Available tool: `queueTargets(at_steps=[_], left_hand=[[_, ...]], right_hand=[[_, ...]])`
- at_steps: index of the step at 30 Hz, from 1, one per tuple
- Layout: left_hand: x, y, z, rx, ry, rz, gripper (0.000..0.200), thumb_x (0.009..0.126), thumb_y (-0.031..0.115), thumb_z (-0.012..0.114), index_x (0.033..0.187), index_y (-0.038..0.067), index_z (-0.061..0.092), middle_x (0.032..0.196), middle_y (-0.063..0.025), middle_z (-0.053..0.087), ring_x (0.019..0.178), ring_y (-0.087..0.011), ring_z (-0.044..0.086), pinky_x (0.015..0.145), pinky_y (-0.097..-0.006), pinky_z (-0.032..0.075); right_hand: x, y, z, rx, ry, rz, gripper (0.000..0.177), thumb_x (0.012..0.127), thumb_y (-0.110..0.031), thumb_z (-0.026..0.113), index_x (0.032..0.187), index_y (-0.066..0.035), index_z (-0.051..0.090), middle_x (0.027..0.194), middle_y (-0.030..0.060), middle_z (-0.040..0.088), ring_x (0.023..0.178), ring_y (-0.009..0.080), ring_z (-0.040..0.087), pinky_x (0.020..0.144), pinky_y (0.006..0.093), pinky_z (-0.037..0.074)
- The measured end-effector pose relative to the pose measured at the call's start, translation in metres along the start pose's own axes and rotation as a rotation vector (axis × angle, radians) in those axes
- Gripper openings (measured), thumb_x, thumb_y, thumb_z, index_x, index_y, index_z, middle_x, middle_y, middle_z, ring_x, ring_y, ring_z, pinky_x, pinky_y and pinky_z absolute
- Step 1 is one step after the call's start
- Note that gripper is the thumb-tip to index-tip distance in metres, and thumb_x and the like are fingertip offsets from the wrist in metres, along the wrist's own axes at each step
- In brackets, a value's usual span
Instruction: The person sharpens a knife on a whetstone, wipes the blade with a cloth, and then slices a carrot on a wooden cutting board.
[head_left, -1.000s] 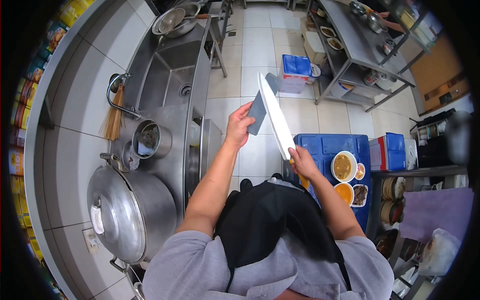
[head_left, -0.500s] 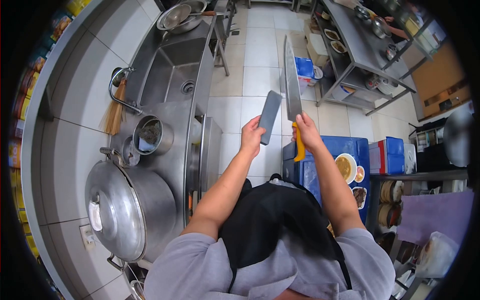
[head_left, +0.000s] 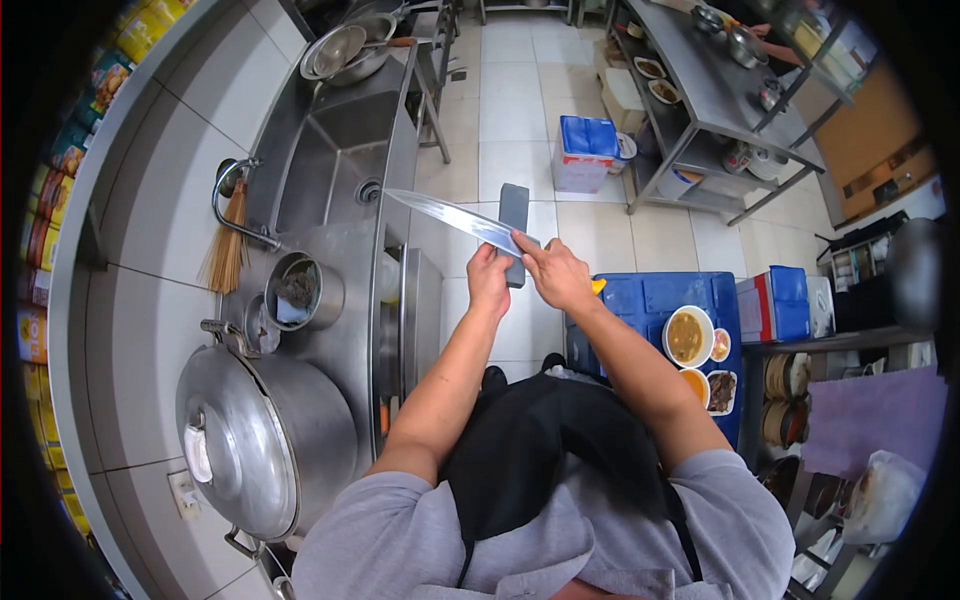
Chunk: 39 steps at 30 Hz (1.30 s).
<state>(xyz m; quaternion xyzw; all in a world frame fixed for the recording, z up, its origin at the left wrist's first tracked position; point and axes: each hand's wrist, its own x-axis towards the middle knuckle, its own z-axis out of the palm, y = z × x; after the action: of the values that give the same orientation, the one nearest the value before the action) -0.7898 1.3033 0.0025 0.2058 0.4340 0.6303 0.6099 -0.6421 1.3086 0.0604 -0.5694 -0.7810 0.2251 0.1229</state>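
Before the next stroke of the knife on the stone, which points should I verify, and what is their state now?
1. Left hand closed around the sharpening stone: ok.
2. Right hand closed around the knife at its handle: ok.
3. Blade crosses the stone's face: ok.
4. Left fingers away from the cutting edge: cannot tell.
5. Blade angle against the stone: cannot tell.
6. Knife tip points toward the sink, away from the body: ok.

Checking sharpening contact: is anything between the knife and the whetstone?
Nothing visible: the knife lies straight across the whetstone, which the left hand holds, while the right hand grips the knife's handle end.
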Motion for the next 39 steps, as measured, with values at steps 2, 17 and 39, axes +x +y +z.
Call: queueTargets(at_steps=[2,17,39], left_hand=[[-0.001,-0.001,0.000,-0.012,-0.011,0.007,0.047,0.079,-0.011,0.048,0.126,-0.008,0.056,0.118,-0.0135,0.065,0.107,-0.0199,0.063,0.094,-0.0303,0.049],[0.023,0.000,0.004,-0.018,0.081,0.081,0.055,0.079,-0.014,0.049,0.133,-0.012,0.052,0.128,-0.0166,0.063,0.112,-0.0217,0.062,0.097,-0.0288,0.047],[0.018,0.050,-0.021,0.081,-0.230,-0.039,0.060,0.078,-0.009,0.051,0.137,-0.010,0.051,0.131,-0.0191,0.061,0.116,-0.0224,0.060,0.098,-0.0301,0.048]], right_hand=[[0.000,0.002,-0.001,0.014,-0.044,0.014,0.045,0.104,-0.044,0.041,0.149,-0.041,0.043,0.093,0.0179,0.061,0.090,0.0363,0.065,0.080,0.0474,0.052],[-0.101,0.097,0.021,0.129,-0.008,0.189,0.045,0.105,-0.040,0.040,0.150,-0.037,0.042,0.114,0.0198,0.068,0.102,0.0422,0.065,0.086,0.0500,0.051],[-0.176,0.118,-0.023,1.195,-0.393,0.380,0.027,0.107,-0.031,0.047,0.108,-0.006,0.057,0.073,0.0070,0.063,0.050,0.0113,0.052,0.050,0.0239,0.044]])
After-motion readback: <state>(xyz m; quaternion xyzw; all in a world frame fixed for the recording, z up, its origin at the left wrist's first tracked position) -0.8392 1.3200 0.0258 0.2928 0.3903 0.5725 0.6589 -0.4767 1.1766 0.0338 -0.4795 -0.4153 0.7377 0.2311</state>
